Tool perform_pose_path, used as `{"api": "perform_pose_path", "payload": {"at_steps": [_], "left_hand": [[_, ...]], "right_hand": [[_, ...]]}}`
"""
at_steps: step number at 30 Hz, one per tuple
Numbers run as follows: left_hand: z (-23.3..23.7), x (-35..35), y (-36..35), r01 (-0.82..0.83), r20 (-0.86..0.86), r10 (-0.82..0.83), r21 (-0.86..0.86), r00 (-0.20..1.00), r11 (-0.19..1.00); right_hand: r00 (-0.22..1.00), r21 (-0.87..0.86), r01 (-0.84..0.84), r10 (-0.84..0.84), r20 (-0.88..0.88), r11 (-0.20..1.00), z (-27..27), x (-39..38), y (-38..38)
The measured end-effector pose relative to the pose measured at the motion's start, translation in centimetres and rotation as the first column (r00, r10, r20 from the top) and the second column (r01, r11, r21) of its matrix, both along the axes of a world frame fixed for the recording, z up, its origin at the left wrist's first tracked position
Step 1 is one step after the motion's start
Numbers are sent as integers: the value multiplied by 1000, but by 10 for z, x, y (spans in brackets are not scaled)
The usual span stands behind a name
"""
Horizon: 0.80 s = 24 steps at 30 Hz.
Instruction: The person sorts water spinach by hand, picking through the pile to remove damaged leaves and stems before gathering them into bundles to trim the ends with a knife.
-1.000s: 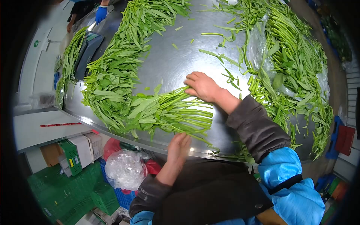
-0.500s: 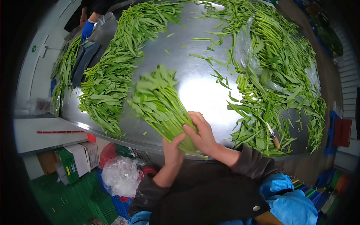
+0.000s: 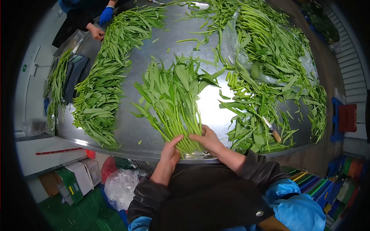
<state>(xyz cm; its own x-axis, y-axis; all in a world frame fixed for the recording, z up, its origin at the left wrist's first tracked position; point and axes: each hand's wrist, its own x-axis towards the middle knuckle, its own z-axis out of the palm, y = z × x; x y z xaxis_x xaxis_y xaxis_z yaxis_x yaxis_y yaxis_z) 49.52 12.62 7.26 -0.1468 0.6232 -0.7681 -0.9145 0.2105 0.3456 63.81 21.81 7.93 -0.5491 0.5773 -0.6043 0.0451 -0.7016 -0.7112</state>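
Observation:
A bunch of long-stemmed leafy greens (image 3: 173,104) is fanned out over the steel table (image 3: 140,79), leaves away from me and stem ends near my body. My left hand (image 3: 170,152) wraps the stems from the left, thumb on top. From the other side my right hand (image 3: 210,141) grips the same stems, its thumb close to the left one. Right of the bunch lies a heap of loose greens (image 3: 277,73). On the near part of that heap rests a knife (image 3: 274,133) with a wooden handle.
A long row of greens (image 3: 102,88) lines the table's left side, beside a dark scale (image 3: 74,73). At the far left work another person's gloved hand (image 3: 106,15) and bare hand (image 3: 96,32). Clear plastic bags (image 3: 122,186) and green crates (image 3: 86,211) stand below the table edge.
The bunch has come down nearer the table's front edge and its leaves have spread wider. Both my hands moved toward me with it. The other person's bare hand now shows beside the row.

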Motion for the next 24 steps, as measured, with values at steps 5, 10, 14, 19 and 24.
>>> {"api": "perform_pose_path", "payload": {"at_steps": [5, 10, 14, 19, 24], "left_hand": [[10, 2, 5, 76, -300, -69, 11, 951, 997], [29, -9, -8, 96, -175, -102, -41, 979, 995], [38, -19, -16, 132, -90, -132, -3, 987, 991], [118, -78, -28, 121, -578, -37, 107, 815, 987], [133, -111, -4, -48, -720, 53, 27, 692, 998]], "right_hand": [[966, -138, -259, 259, -22, 956, 0, -1, 19], [975, -187, -218, 203, -95, 958, -5, 6, 21], [984, -168, -143, 123, -129, 975, 35, 6, 32], [983, 366, 123, -62, -174, 922, 114, 47, 126], [1000, 468, 29, -25, -16, 883, 121, 44, 166]]}}
